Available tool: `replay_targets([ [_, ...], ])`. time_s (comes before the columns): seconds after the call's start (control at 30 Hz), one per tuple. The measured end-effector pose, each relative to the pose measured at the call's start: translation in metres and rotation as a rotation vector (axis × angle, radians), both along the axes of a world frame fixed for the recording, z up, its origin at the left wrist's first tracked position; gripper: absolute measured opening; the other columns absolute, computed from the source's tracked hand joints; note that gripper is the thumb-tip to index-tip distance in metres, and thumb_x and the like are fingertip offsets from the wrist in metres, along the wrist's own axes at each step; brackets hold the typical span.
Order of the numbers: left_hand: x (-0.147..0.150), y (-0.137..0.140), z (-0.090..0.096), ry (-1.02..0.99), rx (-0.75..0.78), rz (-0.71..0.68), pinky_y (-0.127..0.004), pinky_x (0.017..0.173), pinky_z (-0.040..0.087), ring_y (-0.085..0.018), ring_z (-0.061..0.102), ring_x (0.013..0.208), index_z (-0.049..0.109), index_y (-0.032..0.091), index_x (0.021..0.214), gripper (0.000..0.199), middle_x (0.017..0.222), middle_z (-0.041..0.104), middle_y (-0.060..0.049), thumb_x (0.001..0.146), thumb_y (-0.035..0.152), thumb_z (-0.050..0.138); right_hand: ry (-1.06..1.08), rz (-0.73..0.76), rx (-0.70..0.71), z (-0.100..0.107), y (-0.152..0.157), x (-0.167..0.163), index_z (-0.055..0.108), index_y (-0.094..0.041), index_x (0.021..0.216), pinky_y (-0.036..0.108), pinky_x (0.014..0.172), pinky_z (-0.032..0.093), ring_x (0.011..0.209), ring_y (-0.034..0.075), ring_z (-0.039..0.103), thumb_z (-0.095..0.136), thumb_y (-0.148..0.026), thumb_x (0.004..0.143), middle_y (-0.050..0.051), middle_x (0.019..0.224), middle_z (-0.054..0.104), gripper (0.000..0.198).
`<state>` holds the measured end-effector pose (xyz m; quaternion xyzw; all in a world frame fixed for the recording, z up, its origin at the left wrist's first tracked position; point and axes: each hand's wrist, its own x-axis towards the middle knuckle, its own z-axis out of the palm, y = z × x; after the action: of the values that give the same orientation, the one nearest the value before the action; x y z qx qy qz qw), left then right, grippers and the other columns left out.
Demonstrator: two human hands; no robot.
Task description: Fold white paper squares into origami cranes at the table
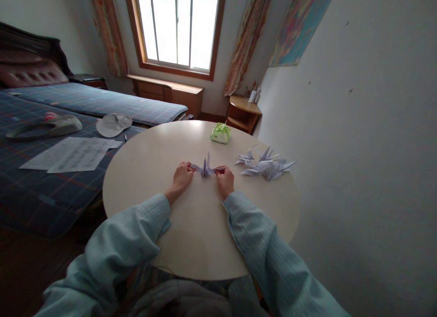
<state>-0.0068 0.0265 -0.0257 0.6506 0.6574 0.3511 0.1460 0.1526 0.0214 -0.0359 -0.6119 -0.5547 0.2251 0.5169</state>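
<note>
A white folded paper crane (205, 170) is at the middle of the round table (191, 230), its wings spread to both sides and a pointed part standing up. My left hand (183, 175) is closed, pinching the tip of the left wing. On the other side, my right hand (224, 180) pinches the right wing's tip between thumb and fingers. Several more paper cranes (269, 167) lie in a loose cluster to the right of my right hand, some overlapping.
Near the table's far edge sits a green and white soft packet (221, 133). A bed (102, 98) to the left bears printed sheets (75, 153), a light cap (114, 125) and a bag-like item (64, 125). A white wall (358, 171) borders the right side.
</note>
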Motion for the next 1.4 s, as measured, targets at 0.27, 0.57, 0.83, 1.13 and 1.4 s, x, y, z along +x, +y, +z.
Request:
replay_targets([
  [0.27,-0.001,0.0,-0.001,0.067,-0.017,-0.011,-0.029,0.075,0.04,-0.02,0.052,0.083,0.06,0.017,0.076,0.011,0.083,0.054,-0.007,0.071,0.023,0.051,-0.004,-0.003,0.006,-0.001,0.001,0.001,0.056,-0.019,0.067,0.024,0.063,0.041,0.066,0.014,0.056,0.054,-0.022,0.063,0.001,0.067,0.062,0.005],
  [0.57,-0.002,0.002,-0.006,0.012,0.047,-0.019,-0.03,0.073,0.04,-0.02,0.051,0.08,0.057,0.019,0.068,0.005,0.076,0.052,-0.006,0.069,0.021,0.053,0.009,-0.001,0.001,-0.001,0.001,0.001,0.056,-0.019,0.066,0.025,0.063,0.04,0.065,0.014,0.055,0.055,-0.021,0.062,0.0,0.066,0.062,0.004],
  [0.83,-0.001,0.001,-0.006,-0.001,0.07,-0.019,-0.029,0.069,0.039,-0.018,0.051,0.075,0.054,0.017,0.067,0.008,0.076,0.054,-0.006,0.072,0.021,0.05,0.037,-0.005,0.02,0.002,-0.002,-0.002,0.056,-0.018,0.067,0.025,0.064,0.04,0.065,0.014,0.055,0.053,-0.02,0.062,0.0,0.067,0.061,0.006],
  [1.13,0.004,-0.006,0.002,-0.192,0.173,-0.024,-0.024,0.06,0.038,-0.013,0.05,0.061,0.052,0.017,0.07,0.01,0.067,0.055,-0.002,0.074,0.026,0.05,0.058,0.053,0.071,0.009,-0.008,-0.007,0.054,-0.019,0.067,0.025,0.063,0.041,0.065,0.014,0.055,0.05,-0.025,0.065,-0.001,0.068,0.061,0.008],
  [1.4,0.011,-0.016,0.01,-0.221,0.299,-0.353,-0.021,0.058,0.04,-0.011,0.051,0.066,0.058,0.017,0.077,0.016,0.074,0.057,-0.002,0.074,0.032,0.052,0.084,0.078,0.082,0.013,-0.011,-0.008,0.055,-0.019,0.07,0.024,0.063,0.042,0.066,0.013,0.055,0.05,-0.028,0.066,0.0,0.071,0.062,0.011],
])
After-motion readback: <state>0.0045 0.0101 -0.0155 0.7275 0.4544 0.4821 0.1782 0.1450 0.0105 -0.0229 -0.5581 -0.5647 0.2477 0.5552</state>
